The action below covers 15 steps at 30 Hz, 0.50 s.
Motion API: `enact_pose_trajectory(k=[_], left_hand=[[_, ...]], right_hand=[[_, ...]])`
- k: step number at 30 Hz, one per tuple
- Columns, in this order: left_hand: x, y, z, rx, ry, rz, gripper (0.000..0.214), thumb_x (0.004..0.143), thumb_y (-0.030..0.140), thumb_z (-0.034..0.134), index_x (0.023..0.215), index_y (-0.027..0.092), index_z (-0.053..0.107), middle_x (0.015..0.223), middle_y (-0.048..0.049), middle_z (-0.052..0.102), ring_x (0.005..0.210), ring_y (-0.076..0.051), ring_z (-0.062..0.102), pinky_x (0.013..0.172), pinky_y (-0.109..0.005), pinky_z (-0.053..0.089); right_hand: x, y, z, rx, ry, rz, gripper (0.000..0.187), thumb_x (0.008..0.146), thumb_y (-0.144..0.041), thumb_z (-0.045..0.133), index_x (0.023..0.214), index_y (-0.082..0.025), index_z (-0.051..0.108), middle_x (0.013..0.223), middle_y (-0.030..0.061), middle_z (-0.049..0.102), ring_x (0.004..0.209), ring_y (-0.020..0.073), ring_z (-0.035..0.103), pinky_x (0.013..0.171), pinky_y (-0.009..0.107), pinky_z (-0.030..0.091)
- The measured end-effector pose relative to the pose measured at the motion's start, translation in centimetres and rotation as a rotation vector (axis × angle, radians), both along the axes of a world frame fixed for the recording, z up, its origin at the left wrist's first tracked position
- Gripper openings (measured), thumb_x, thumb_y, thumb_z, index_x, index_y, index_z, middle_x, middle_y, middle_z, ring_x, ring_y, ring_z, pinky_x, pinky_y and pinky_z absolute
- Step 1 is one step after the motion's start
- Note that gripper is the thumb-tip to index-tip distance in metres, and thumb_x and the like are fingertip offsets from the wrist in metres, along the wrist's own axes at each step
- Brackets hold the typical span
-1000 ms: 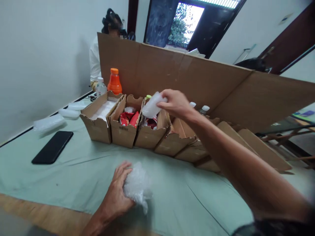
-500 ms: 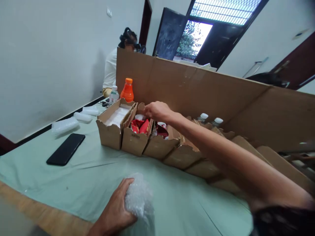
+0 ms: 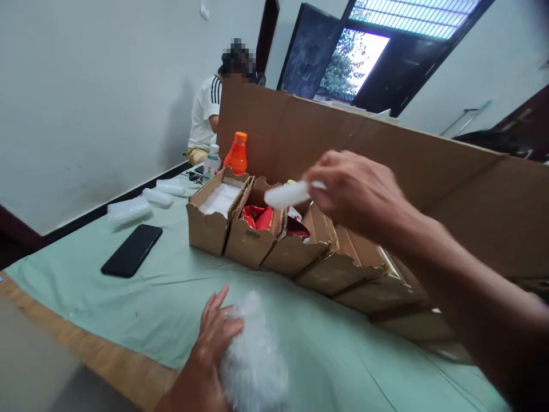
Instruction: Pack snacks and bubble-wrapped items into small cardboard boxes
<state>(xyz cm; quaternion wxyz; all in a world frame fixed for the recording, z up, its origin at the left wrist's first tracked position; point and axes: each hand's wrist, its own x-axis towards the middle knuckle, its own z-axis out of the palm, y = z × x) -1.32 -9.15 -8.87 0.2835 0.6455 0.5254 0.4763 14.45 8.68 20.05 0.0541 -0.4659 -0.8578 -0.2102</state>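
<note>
My right hand [image 3: 347, 183] is closed on a whitish, rounded roll [image 3: 286, 195], blurred by motion and perhaps tape, held above the cardboard bins. Below, my left hand [image 3: 217, 326] has its fingers spread, its thumb side touching a bubble-wrapped bundle [image 3: 255, 355] at the table's near side. What the wrap contains cannot be made out. Under the roll, one bin [image 3: 246, 246] holds red packets [image 3: 259, 217]. Dark red and white packaging [image 3: 297, 226] lies in the bin to its right. Flat clear plastic wrap [image 3: 221, 199] fills the leftmost bin [image 3: 205, 232].
A black phone [image 3: 132, 250] lies left on the green cloth [image 3: 180, 309], with bubble-wrapped packages [image 3: 128, 210] behind it. An orange bottle [image 3: 237, 154] and a clear bottle [image 3: 211, 163] stand beyond the bins. Behind a tall cardboard panel [image 3: 386, 143] sits a person [image 3: 206, 114].
My right hand has lifted out of the bin toward the right, bringing up the whitish roll. My left hand's fingers have spread from their grip on the bundle. The view has shifted slightly.
</note>
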Motion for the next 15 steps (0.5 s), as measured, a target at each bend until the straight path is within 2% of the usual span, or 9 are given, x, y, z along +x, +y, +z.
enact_pose_trajectory(k=[1,3,5,6,8,10,11,13,15], left_hand=[[-0.5,-0.7,0.1,0.009,0.005,0.016,0.030,0.073,0.025,0.080,0.102,0.028,0.074,0.130,-0.0108,0.069,0.150,-0.041,0.037,0.122,-0.064,0.027],[-1.4,-2.4,0.2,0.014,-0.014,0.001,0.024,0.075,0.033,0.082,0.098,0.029,0.076,0.129,-0.0089,0.070,0.149,-0.042,0.040,0.122,-0.065,0.027],[-2.1,-4.0,0.0,0.025,-0.048,-0.048,0.029,0.075,0.037,0.082,0.102,0.029,0.076,0.131,-0.0085,0.069,0.142,-0.041,0.048,0.119,-0.058,0.037],[-2.5,-4.5,-0.2,0.031,-0.060,-0.068,0.031,0.076,0.036,0.080,0.105,0.029,0.076,0.132,-0.0090,0.068,0.138,-0.039,0.053,0.116,-0.054,0.043],[-3.5,-5.0,-0.7,0.032,-0.057,-0.036,0.039,0.077,0.034,0.077,0.115,0.026,0.073,0.135,-0.0117,0.066,0.131,-0.037,0.060,0.108,-0.047,0.052],[-4.8,-4.5,-1.3,-0.001,-0.033,0.078,0.051,0.074,0.030,0.077,0.124,0.023,0.069,0.135,-0.0142,0.065,0.126,-0.036,0.063,0.103,-0.045,0.055],[-5.5,-4.1,-1.6,-0.030,-0.029,0.151,0.056,0.072,0.028,0.076,0.127,0.021,0.066,0.134,-0.0145,0.066,0.124,-0.035,0.064,0.102,-0.045,0.056],[-6.6,-3.0,-1.8,-0.098,-0.042,0.251,0.061,0.070,0.024,0.073,0.130,0.020,0.063,0.128,-0.0128,0.068,0.119,-0.033,0.067,0.101,-0.045,0.057],[-7.1,-2.1,-1.7,-0.143,-0.085,0.265,0.061,0.069,0.022,0.071,0.129,0.020,0.062,0.125,-0.0115,0.068,0.117,-0.031,0.068,0.100,-0.044,0.058]], right_hand=[[0.6,-2.9,-0.3,-0.028,-0.059,0.061,0.021,0.091,-0.019,0.056,0.080,-0.021,0.074,0.100,0.0148,0.073,0.085,0.0270,0.065,0.072,0.038,0.047],[1.0,-7.8,-2.1,-0.263,-0.125,0.283,0.024,0.086,-0.016,0.061,0.065,-0.025,0.069,0.080,0.0101,0.072,0.066,0.0211,0.061,0.064,0.036,0.044],[0.0,-10.0,-4.3,-0.524,-0.113,0.454,0.024,0.087,-0.013,0.061,0.069,-0.024,0.071,0.081,0.0056,0.074,0.067,0.0175,0.064,0.067,0.033,0.046],[-0.9,-9.7,-5.0,-0.628,-0.087,0.489,0.019,0.088,-0.014,0.063,0.077,-0.025,0.074,0.085,0.0032,0.076,0.071,0.0160,0.067,0.069,0.030,0.048],[-3.3,-6.8,-5.3,-0.701,-0.018,0.443,0.019,0.086,-0.018,0.070,0.102,-0.025,0.077,0.098,0.0005,0.079,0.081,0.0146,0.071,0.073,0.025,0.051],[-6.5,-1.8,-4.4,-0.574,0.039,0.313,0.039,0.086,-0.020,0.072,0.125,-0.022,0.071,0.106,0.0032,0.079,0.088,0.0170,0.073,0.074,0.024,0.052],[-8.2,1.0,-3.9,-0.494,0.064,0.270,0.038,0.091,-0.017,0.064,0.129,-0.016,0.069,0.107,0.0097,0.078,0.092,0.0206,0.073,0.078,0.028,0.052],[-11.7,6.0,-3.7,-0.373,0.005,0.221,0.023,0.089,-0.018,0.066,0.109,-0.012,0.077,0.098,0.0121,0.079,0.088,0.0223,0.073,0.074,0.029,0.052],[-15.0,9.7,-4.9,-0.343,-0.023,0.239,0.009,0.079,-0.017,0.077,0.086,-0.011,0.078,0.078,0.0083,0.076,0.077,0.0201,0.071,0.068,0.026,0.051]])
